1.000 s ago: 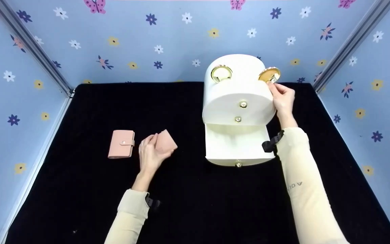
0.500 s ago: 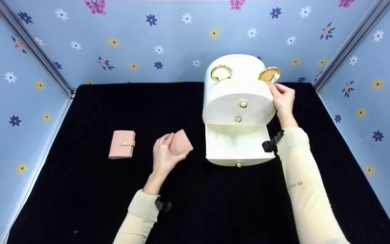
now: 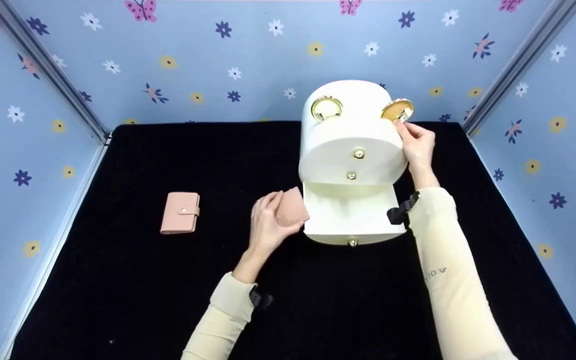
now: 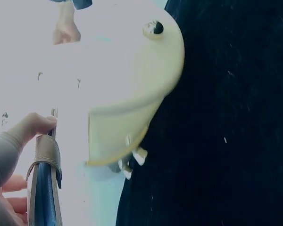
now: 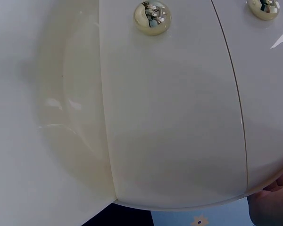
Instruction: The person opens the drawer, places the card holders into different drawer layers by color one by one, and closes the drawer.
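Note:
My left hand grips a small pink wallet between thumb and fingers, right at the left side of a pulled-out drawer. In the left wrist view the wallet shows edge-on, with its strap and dark inner layers. The drawer is the lowest of a white drawer box with gold knobs and two round gold-rimmed ears. At the box's right side, my right hand holds the base of the right ear with thumb and finger. Only part of this hand appears in the right wrist view.
Another pink wallet with a snap strap lies on the black cloth, left of my left hand. Blue flowered panels stand around the back and sides. The drawer box stands near the back panel.
My left hand has moved to the right with the wallet, from near the other wallet up to the drawer's left edge. The right hand and the box have stayed put.

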Demonstrator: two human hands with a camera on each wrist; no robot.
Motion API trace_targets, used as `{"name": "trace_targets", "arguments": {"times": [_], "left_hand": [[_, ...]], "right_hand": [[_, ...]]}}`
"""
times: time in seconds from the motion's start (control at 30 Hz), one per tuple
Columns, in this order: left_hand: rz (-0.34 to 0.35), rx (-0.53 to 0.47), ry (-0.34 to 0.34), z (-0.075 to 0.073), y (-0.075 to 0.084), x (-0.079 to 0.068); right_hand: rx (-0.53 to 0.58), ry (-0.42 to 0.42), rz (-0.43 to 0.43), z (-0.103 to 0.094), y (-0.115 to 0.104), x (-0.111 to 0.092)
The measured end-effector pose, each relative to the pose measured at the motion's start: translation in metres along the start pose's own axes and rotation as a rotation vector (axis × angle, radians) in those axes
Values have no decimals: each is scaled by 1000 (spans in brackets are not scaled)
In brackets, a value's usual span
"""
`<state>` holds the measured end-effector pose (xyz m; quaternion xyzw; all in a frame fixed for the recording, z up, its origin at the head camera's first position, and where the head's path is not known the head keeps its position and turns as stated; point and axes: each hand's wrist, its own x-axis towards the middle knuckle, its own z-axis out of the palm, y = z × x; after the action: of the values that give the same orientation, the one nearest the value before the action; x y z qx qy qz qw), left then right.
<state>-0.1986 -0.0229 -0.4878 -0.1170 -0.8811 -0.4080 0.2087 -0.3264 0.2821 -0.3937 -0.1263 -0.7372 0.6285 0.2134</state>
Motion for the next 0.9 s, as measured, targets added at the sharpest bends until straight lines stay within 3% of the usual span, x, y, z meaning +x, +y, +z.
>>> {"name": "trace_targets", "arguments": {"times": [0.33, 0.9], "left_hand": [[60, -20, -36, 18, 21, 11], [104, 0, -148, 51, 48, 25]], "right_hand": [[-21, 3, 4, 0, -2, 0], [-2, 6, 23, 0, -1, 0]]}}
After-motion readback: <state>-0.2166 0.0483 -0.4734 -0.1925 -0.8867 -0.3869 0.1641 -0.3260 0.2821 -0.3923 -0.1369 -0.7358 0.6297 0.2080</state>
